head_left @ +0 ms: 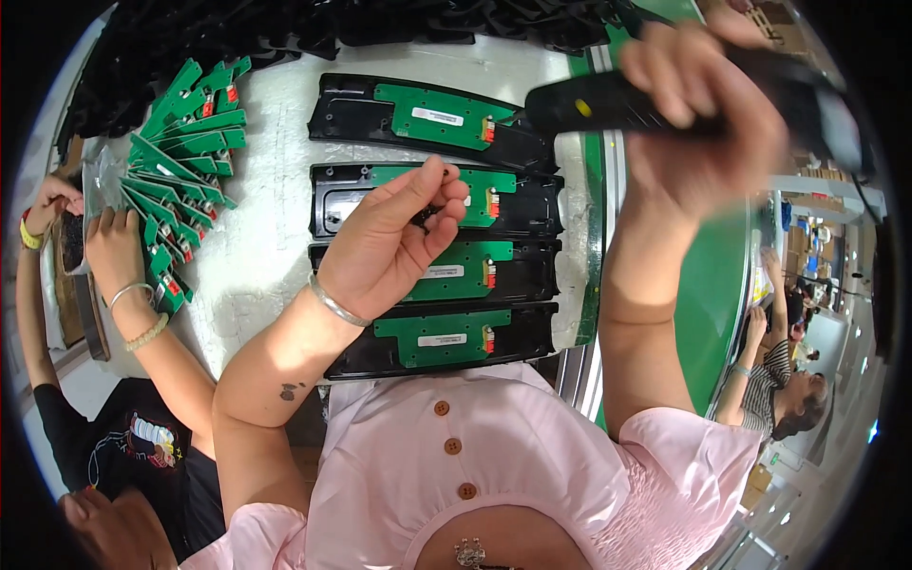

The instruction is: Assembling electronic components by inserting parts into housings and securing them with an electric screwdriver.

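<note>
My right hand [698,119], blurred by motion, grips a black electric screwdriver [594,103]. Its narrow end points left, by the right side of the farthest black plastic panel [351,109]. Screwed-down or loose I cannot tell, a green circuit board [442,116] with a white label and a red connector lies on that panel. Over the second panel [332,195], my left hand [385,233] is half curled, thumb and forefinger pinching a tiny dark piece. More small dark pieces, apparently screws [425,215], sit within its fingers. Nearer panels carry matching boards.
Loose green boards [180,161] fan out in a pile at the left of the white worktop [275,104]. Beside it, a co-worker's hand [112,242] touches a plastic bag [100,180]. Black parts [256,28] heap along the back. A green strip [717,275] runs at right.
</note>
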Available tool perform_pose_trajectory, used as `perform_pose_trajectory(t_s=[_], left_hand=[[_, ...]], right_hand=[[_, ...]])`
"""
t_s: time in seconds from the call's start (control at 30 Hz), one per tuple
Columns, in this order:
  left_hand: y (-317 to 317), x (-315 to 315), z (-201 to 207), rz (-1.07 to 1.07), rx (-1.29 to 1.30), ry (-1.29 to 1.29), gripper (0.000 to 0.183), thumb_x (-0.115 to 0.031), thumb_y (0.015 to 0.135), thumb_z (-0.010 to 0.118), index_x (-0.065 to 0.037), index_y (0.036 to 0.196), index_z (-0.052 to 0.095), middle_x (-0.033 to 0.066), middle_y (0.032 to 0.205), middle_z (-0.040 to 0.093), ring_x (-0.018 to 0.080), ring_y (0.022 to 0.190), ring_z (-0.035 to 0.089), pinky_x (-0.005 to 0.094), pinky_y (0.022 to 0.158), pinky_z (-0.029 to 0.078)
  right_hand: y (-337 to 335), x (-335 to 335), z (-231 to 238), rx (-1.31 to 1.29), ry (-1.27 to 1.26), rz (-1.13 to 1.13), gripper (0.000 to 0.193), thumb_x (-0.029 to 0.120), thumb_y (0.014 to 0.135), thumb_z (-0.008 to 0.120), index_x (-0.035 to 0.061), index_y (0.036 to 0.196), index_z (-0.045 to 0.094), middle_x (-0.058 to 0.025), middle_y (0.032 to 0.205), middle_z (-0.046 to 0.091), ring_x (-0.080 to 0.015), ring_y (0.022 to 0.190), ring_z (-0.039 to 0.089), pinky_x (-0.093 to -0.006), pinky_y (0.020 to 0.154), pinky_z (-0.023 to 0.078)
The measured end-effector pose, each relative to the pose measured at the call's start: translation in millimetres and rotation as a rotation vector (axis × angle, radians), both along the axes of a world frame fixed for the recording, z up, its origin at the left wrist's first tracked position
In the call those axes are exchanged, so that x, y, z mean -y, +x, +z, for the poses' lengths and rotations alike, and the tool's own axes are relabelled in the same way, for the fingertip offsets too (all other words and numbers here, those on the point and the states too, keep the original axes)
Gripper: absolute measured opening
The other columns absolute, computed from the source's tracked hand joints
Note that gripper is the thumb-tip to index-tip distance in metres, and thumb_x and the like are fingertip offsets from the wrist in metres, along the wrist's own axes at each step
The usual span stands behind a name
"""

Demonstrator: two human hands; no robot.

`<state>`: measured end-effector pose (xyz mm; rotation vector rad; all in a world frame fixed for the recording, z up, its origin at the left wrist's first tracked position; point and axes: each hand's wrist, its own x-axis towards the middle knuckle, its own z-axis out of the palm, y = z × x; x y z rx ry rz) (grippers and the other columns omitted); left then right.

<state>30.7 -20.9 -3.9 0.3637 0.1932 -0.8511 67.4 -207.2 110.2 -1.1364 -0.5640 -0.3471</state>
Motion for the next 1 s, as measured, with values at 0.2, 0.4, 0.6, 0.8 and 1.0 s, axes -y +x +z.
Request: perform_pose_trajectory(t_s=[0.2, 0.4, 0.6, 0.8, 1.0], left_hand=[[-0.7, -0.7, 3.0, 0.007, 0.004, 0.001, 0.023, -0.025, 0.087, 0.051, -0.003, 0.092, 0.055, 0.0015, 0.084, 0.056, 0.0057, 0.073, 0.056, 0.0148, 0.066, 0.051], [-3.0, -0.7, 3.2, -0.007, 0.013, -0.026, 0.021, -0.023, 0.087, 0.053, -0.003, 0.093, 0.056, 0.0020, 0.084, 0.058, 0.0058, 0.073, 0.056, 0.0154, 0.065, 0.051], [-4.3, -2.1, 0.6, -0.045, 0.092, 0.054, 0.021, -0.025, 0.086, 0.055, -0.005, 0.090, 0.057, 0.0009, 0.082, 0.058, 0.0054, 0.074, 0.056, 0.0160, 0.066, 0.049], [-17.7, 14.4, 15.1, -0.128, 0.048, -0.019, 0.040, -0.032, 0.091, 0.041, 0.004, 0.107, 0.050, 0.0145, 0.104, 0.056, 0.0213, 0.099, 0.055, 0.0273, 0.085, 0.046], [-28.8, 16.8, 4.4, -0.267, -0.027, 0.027, 0.035, -0.019, 0.091, 0.042, 0.007, 0.114, 0.045, 0.0216, 0.108, 0.054, 0.0276, 0.103, 0.054, 0.0285, 0.084, 0.047]], right_hand=[[-44.3, -12.2, 13.1, 0.009, 0.026, 0.191, 0.029, 0.014, 0.071, 0.052, 0.0081, 0.098, 0.046, 0.0063, 0.064, 0.048, -0.0050, 0.057, 0.044, -0.0217, 0.060, 0.033], [-41.1, -13.0, 16.2, 0.034, -0.105, 0.278, 0.029, 0.014, 0.071, 0.053, 0.0089, 0.099, 0.046, 0.0067, 0.064, 0.048, -0.0046, 0.056, 0.044, -0.0216, 0.060, 0.033], [-56.7, -19.6, 12.4, 0.006, -0.102, 0.198, 0.028, 0.012, 0.070, 0.054, 0.0092, 0.097, 0.048, 0.0074, 0.061, 0.047, -0.0042, 0.053, 0.044, -0.0203, 0.058, 0.033], [-40.9, -14.6, -12.7, 0.092, -0.096, 0.066, 0.037, 0.010, 0.070, 0.043, 0.0072, 0.107, 0.049, 0.0052, 0.059, 0.040, -0.0065, 0.050, 0.036, -0.0244, 0.056, 0.031], [-17.7, -12.4, -44.7, -0.132, -0.112, -0.132, 0.023, 0.007, 0.074, 0.044, 0.0037, 0.096, 0.047, -0.0030, 0.060, 0.039, -0.0127, 0.052, 0.037, -0.0304, 0.057, 0.035]])
